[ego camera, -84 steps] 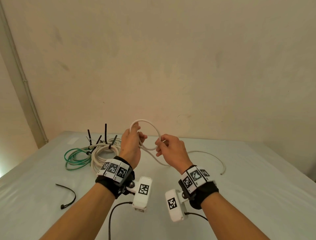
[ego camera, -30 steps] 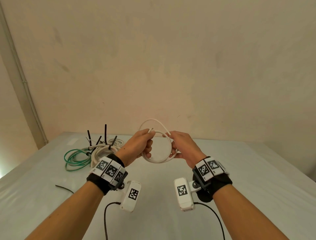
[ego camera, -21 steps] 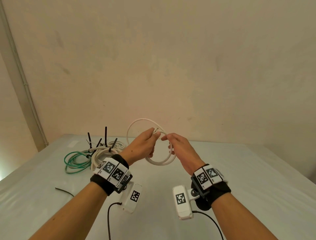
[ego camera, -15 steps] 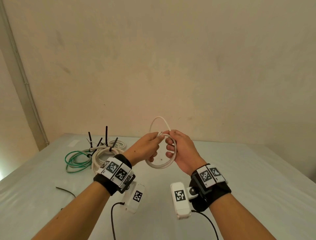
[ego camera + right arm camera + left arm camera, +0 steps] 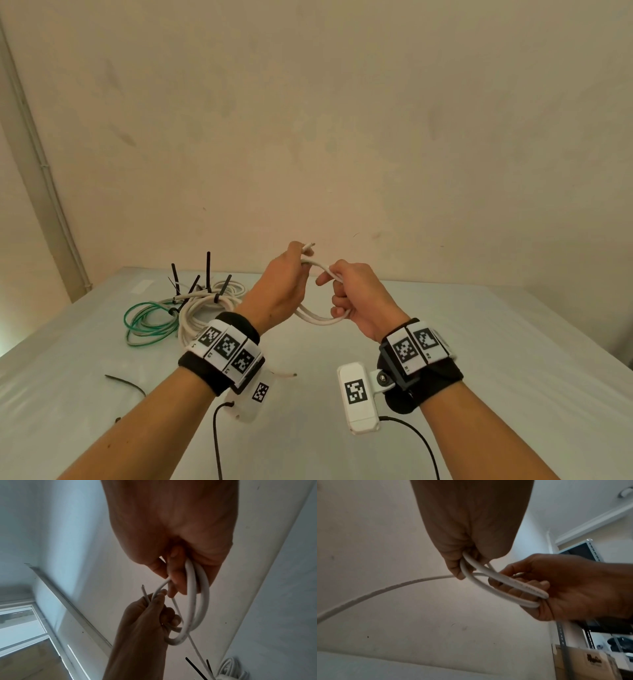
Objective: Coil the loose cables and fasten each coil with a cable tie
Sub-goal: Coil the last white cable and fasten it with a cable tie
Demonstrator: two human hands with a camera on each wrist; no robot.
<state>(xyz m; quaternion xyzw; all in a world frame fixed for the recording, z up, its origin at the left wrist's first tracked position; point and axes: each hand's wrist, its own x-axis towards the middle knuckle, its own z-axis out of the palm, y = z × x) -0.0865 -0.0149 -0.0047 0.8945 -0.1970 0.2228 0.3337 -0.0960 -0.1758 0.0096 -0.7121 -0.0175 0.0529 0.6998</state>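
Head camera: a person holds a small coil of white cable (image 5: 317, 317) in the air above a pale bench (image 5: 479, 342), both hands raised side by side. The left hand (image 5: 279, 289) has its grip closed on one side of the coil, and a short cut end of the cable pokes up past its fingertips. The right hand (image 5: 359, 301) has its grip clenched round the other side, fingers curled through the loops, which sag between the two hands.

Left wrist camera: two turns of the white cable (image 5: 501, 588) run from the left hand (image 5: 471, 527) into the curled fingers of the right hand (image 5: 570, 588), while a single strand trails away to the left.

Right wrist camera: the loops (image 5: 197, 601) hang from the right hand (image 5: 171, 527) down to the left hand (image 5: 145, 618).

On the bench to the far left lie a green cable coil (image 5: 147, 320) and, just beside it, a white cable bundle (image 5: 202, 308) with black cable ties (image 5: 208, 270) sticking upward. One loose black cable tie (image 5: 125, 383) lies nearer the person, well apart from the bundles.
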